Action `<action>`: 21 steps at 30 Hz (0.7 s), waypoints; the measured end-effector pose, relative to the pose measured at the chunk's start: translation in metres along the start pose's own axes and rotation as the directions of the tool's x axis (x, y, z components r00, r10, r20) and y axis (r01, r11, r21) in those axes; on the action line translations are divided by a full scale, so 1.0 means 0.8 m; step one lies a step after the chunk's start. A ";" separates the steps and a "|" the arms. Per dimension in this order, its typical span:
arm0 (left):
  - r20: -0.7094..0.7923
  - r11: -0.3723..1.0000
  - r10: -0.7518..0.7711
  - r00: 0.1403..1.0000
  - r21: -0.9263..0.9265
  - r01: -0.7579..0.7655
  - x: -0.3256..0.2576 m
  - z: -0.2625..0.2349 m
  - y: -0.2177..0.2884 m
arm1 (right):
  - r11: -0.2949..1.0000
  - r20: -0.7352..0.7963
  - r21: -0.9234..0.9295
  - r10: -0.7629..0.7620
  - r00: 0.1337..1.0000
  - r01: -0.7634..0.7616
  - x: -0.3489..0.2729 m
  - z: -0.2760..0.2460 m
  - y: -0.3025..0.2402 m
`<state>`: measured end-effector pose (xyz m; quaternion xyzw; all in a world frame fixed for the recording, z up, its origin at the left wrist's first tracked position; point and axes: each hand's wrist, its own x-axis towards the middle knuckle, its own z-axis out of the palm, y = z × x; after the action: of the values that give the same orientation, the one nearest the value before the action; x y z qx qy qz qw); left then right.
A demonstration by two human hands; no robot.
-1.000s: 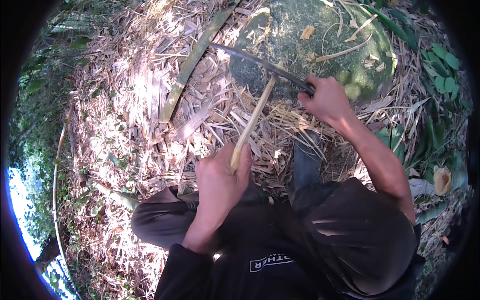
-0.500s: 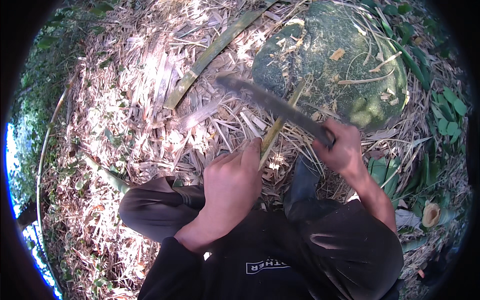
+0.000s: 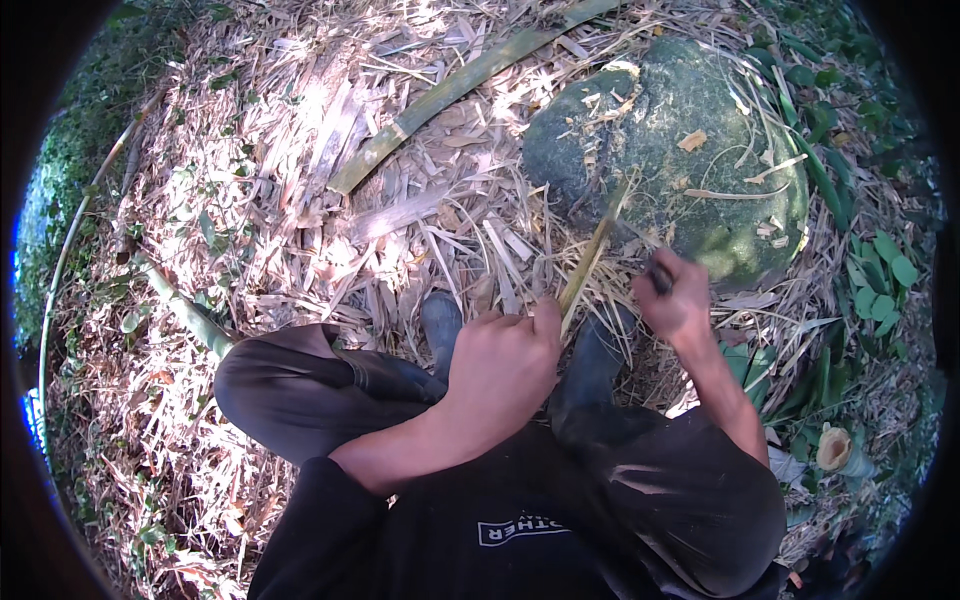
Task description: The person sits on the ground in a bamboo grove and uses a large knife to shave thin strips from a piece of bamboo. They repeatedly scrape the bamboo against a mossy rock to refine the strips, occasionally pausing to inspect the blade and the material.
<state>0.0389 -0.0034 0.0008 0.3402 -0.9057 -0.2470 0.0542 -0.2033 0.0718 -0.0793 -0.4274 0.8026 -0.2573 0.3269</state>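
My left hand (image 3: 505,362) is closed around the lower end of a narrow yellow-green bamboo strip (image 3: 592,250). The strip slants up and to the right, its far end by the edge of a big mossy rock (image 3: 720,150). In my right hand (image 3: 683,300) is the dark handle of a machete (image 3: 660,277), gripped just right of the strip. Its blade is blurred and hard to make out; it seems to point toward the strip near the rock. Wood shavings lie on the rock.
A longer, wider bamboo slat (image 3: 440,105) lies beyond my left hand. Dry shavings and chips cover the ground. A bamboo pole (image 3: 185,305) lies beside my left knee, and a cut hollow bamboo end (image 3: 834,450) is at the right. My boots (image 3: 590,360) are just below the strip.
The machete has swung from lying across the strip, blade pointing left, to a foreshortened, blurred position. My left hand has shifted right with the strip, which stands more steeply.
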 end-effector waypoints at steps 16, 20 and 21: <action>-0.056 0.999 -0.035 0.998 -0.039 0.033 0.010 -0.004 0.006 | 0.980 -0.032 -0.199 -0.010 0.999 0.003 0.017 -0.007 -0.006; -0.051 0.995 -0.048 0.998 -0.086 0.043 0.006 0.000 0.002 | 0.974 -0.097 -0.202 0.082 0.992 -0.100 0.046 -0.003 0.011; -0.041 0.994 -0.045 0.998 -0.100 0.041 0.006 -0.001 0.006 | 0.975 -0.123 -0.193 0.090 0.988 -0.113 0.049 -0.006 0.012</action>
<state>0.0325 -0.0037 0.0035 0.3619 -0.8834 -0.2851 0.0854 -0.2284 0.0435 -0.0949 -0.4011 0.8624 -0.1822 0.2492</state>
